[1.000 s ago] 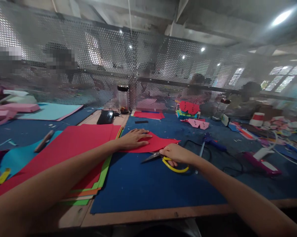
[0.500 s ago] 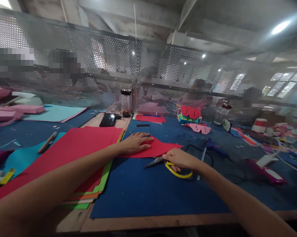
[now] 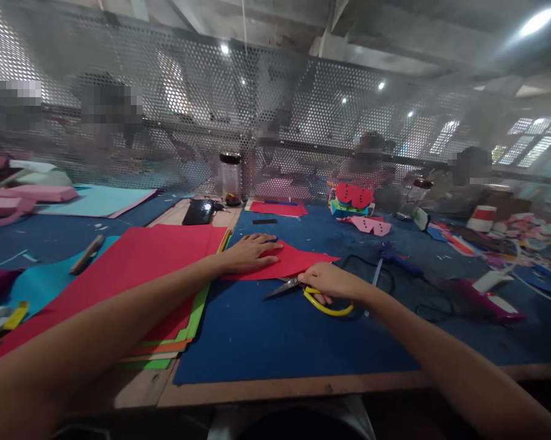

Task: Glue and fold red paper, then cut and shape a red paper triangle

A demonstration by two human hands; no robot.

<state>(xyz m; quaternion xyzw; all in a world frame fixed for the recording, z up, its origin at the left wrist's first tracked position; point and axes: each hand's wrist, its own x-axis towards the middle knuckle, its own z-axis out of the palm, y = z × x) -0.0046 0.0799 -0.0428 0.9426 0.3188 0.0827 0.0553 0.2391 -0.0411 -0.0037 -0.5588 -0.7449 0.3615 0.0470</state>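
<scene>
My left hand lies flat with its fingers spread on a red piece of paper, which narrows to a point at its right end. My right hand grips scissors with yellow handles. The scissor blades point left, just below the paper's near edge, and the right fingertips are close to or touching that edge. Under my left forearm is a stack of coloured sheets, with a large red sheet on top and green and orange edges showing beneath.
Right of my right hand lie a blue glue gun with its cord and a magenta tool. Red and pink cut shapes sit farther back. A glass jar and a black wallet-like item stand before the perforated metal screen.
The view has tipped down slightly, so everything sits higher in the picture. Both hands, the scissors and the red piece keep nearly the same places relative to each other.
</scene>
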